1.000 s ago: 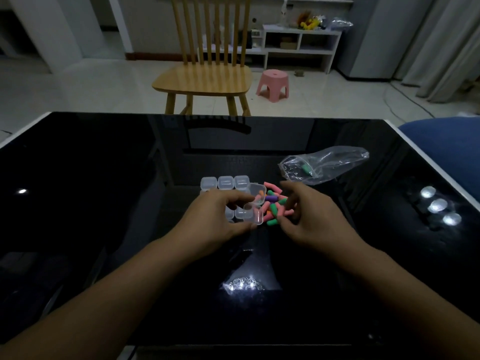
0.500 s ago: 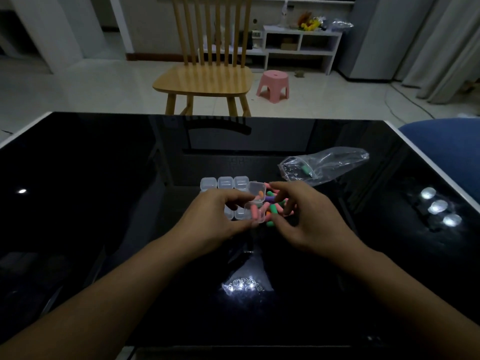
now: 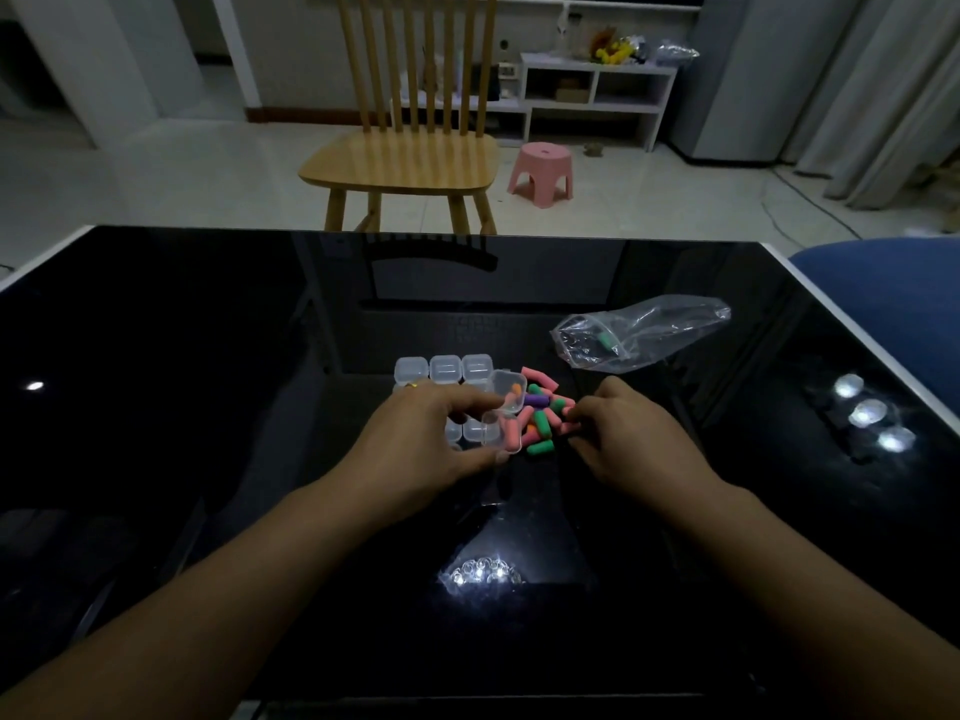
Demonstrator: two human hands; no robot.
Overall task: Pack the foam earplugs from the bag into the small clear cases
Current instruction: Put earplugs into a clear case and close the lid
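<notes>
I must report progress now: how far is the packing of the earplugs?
Done: the clear plastic bag is nearly empty, one green plug inside. In hand: the left hand holds an open small clear case with an orange plug; the right hand reaches the colourful foam earplug pile. Left: most plugs, other cases.

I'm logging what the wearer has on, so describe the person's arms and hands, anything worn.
Both forearms are bare, no sleeves or gloves in view. The left hand shows a small yellowish ring on one finger. The right hand shows nothing worn; no watches or bracelets visible.
</notes>
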